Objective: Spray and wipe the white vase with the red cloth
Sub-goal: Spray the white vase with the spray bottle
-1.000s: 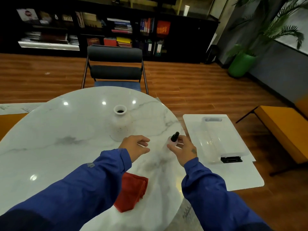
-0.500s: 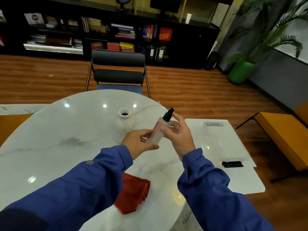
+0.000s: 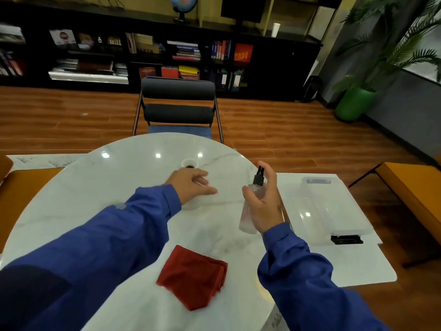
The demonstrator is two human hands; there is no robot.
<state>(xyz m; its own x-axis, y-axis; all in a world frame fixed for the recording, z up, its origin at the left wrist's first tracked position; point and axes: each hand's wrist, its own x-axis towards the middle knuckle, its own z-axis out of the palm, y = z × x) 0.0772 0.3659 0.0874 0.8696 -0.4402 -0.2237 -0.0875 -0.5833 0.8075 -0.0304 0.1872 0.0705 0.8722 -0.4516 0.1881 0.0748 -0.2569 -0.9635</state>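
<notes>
1. Marble table (image 3: 71, 192) in an office, with a chair (image 3: 177, 108) and bookshelves (image 3: 152, 56) behind it.
2. Right hand (image 3: 265, 206) grips a clear spray bottle (image 3: 250, 211) upright above the table, black nozzle (image 3: 259, 174) at the top and a finger raised beside it.
3. Left hand (image 3: 191, 185) is loose, fingers spread, over the white vase (image 3: 189, 163). Only the vase's rim and a little of its base show, so contact cannot be confirmed.
4. Red cloth (image 3: 193, 275) lies folded on the near table, untouched, well apart from both hands.
5. Clear bin (image 3: 334, 211) rests on a side table (image 3: 358, 266) to the right.
6. Risk: the nozzle's facing is unclear, so a press may mist the table or the left hand rather than the vase.
7. Risk: the narrow vase may tip if the left hand knocks it rather than bracing it.
</notes>
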